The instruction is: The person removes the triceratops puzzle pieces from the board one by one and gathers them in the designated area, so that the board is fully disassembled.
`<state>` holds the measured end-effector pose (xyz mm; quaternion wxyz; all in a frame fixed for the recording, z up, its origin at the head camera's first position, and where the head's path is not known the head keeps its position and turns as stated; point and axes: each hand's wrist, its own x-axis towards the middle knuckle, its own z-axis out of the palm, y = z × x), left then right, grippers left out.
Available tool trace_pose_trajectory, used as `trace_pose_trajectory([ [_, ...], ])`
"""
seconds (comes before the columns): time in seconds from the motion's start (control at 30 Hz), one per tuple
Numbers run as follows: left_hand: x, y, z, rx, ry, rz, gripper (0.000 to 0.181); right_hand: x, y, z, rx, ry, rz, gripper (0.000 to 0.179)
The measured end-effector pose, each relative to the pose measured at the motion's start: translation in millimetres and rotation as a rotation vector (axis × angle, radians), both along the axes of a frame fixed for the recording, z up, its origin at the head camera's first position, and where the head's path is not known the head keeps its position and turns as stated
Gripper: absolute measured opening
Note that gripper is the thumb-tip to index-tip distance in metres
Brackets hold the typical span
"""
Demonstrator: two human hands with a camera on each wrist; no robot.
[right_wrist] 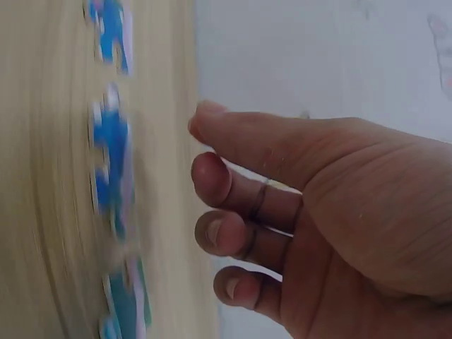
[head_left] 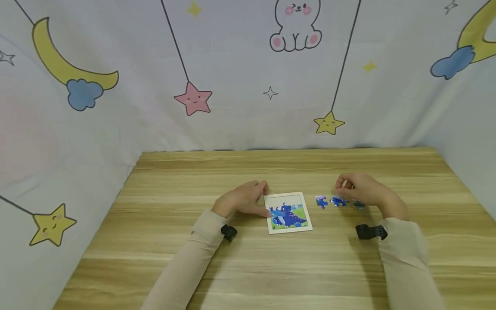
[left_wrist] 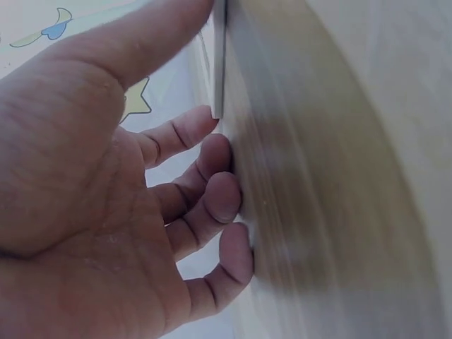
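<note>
A square jigsaw puzzle board (head_left: pixel 305 211) with a pale border lies on the table, its picture a blue dinosaur on green. Part of its upper area shows bare backing. My left hand (head_left: pixel 245 198) rests at the board's left side, thumb on the left edge and index fingertip by the far corner. In the left wrist view, the other fingertips of the left hand (left_wrist: pixel 92 183) touch the wood. Right of the board lie loose puzzle pieces (head_left: pixel 321 202), mostly blue. Over them hovers my right hand (head_left: pixel 362 188). Its fingers are loosely bent, and the right wrist view shows nothing between them.
The wooden table (head_left: pixel 294 267) ends at the back against a white curtain (head_left: pixel 232 51) printed with stars, moons and an animal. Curtain also hangs at both sides. Each wrist wears a black strap device (head_left: pixel 229 232).
</note>
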<state>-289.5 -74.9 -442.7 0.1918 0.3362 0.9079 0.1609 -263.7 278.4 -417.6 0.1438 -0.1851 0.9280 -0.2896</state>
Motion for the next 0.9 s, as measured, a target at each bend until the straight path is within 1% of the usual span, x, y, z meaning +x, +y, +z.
trace_pose_trajectory([
  [0.1, -1.0, -0.6, 0.1, 0.007, 0.005, -0.009, 0.051, -0.7, -25.9, 2.2, 0.001, 0.013, 0.054, 0.006],
  [0.2, -0.8, -0.7, 0.9, 0.010, -0.010, -0.002, 0.053, -1.4, -50.5, 0.7, 0.007, 0.020, 0.110, 0.008],
  [0.3, 0.0, 0.1, 0.6, -0.005, -0.032, 0.017, 0.062, -1.6, -71.2, -3.4, 0.006, 0.033, 0.170, 0.012],
  [0.37, 1.5, 1.8, 0.5, -0.030, -0.033, 0.024, 0.070, -1.6, -83.1, -7.6, -0.002, 0.045, 0.213, 0.014],
  [0.43, 3.8, 3.9, 0.2, -0.062, -0.020, 0.024, 0.077, -1.2, -93.5, -12.3, -0.021, 0.043, 0.252, 0.018],
  [0.53, 8.2, 7.4, 0.3, -0.111, 0.017, 0.021, 0.084, 0.1, -106.1, -19.9, -0.059, 0.005, 0.297, 0.024],
  [0.63, 11.1, 9.9, 0.7, -0.141, 0.043, 0.032, 0.085, 1.7, -114.6, -25.8, -0.082, -0.043, 0.319, 0.032],
  [0.7, 11.9, 11.0, 1.4, -0.153, 0.049, 0.043, 0.085, 2.4, -118.5, -28.7, -0.090, -0.063, 0.325, 0.036],
  [0.9, 11.8, 11.2, 2.5, -0.166, 0.049, 0.061, 0.085, 2.7, -123.6, -31.4, -0.111, -0.101, 0.327, 0.036],
])
